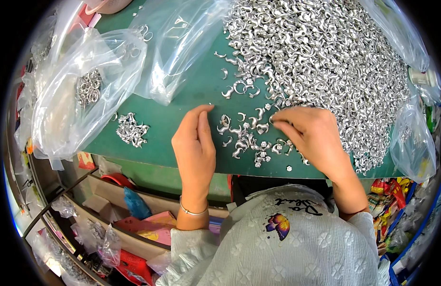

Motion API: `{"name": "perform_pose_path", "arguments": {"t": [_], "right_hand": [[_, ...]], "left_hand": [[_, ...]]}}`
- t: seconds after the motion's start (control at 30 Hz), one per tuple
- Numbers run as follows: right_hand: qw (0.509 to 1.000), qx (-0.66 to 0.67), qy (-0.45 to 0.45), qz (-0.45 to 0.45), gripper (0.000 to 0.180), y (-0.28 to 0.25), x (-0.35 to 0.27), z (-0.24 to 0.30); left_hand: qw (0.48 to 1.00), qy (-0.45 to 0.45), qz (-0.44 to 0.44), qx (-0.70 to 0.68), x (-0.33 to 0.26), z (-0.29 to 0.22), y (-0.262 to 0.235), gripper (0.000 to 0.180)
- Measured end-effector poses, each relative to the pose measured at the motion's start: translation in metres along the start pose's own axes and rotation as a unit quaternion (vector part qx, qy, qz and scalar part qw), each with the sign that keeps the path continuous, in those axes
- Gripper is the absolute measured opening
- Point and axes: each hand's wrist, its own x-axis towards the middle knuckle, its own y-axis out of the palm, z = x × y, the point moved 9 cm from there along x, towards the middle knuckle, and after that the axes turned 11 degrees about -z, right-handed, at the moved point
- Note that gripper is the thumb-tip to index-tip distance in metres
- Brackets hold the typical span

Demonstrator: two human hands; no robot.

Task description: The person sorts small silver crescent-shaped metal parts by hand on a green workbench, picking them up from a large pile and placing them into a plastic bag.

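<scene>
Fingers (205, 114) of the left hand (195, 148) lie close together, tips pinched against the thumb on the green table (182, 102); whether anything sits between them I cannot tell. From the head camera, the right hand (312, 136) curls its fingertips down onto the scattered silver curved pieces (244, 136), thumb and forefinger nearly closed at one small piece near the edge of the big heap of metal parts (320, 52). Between both hands lie loose hooks and tiny studs. Off to the left sits a small separate cluster (131, 128), beside a clear plastic bag (82, 90) holding metal rings.
</scene>
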Motion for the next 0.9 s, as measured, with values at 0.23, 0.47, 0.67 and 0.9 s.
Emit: {"name": "perform_pose_path", "arguments": {"t": [0.23, 0.47, 0.67, 0.9], "right_hand": [[0.995, -0.070, -0.005, -0.077, 0.008, 0.007, 0.027, 0.016], [0.998, 0.011, 0.059, -0.025, 0.011, -0.007, 0.000, -0.001], [1.000, -0.002, -0.004, 0.031, 0.028, -0.005, -0.052, 0.018], [0.996, -0.084, -0.011, -0.027, 0.017, -0.004, -0.049, 0.020]], "left_hand": [[0.999, 0.024, 0.025, 0.019, 0.006, -0.016, 0.018, 0.010], [0.998, 0.050, -0.017, 0.037, 0.004, -0.015, 0.000, 0.014], [0.993, 0.019, 0.099, 0.067, -0.035, -0.018, -0.006, 0.021], [0.996, 0.035, 0.055, 0.064, -0.056, -0.015, -0.003, 0.024]]}}
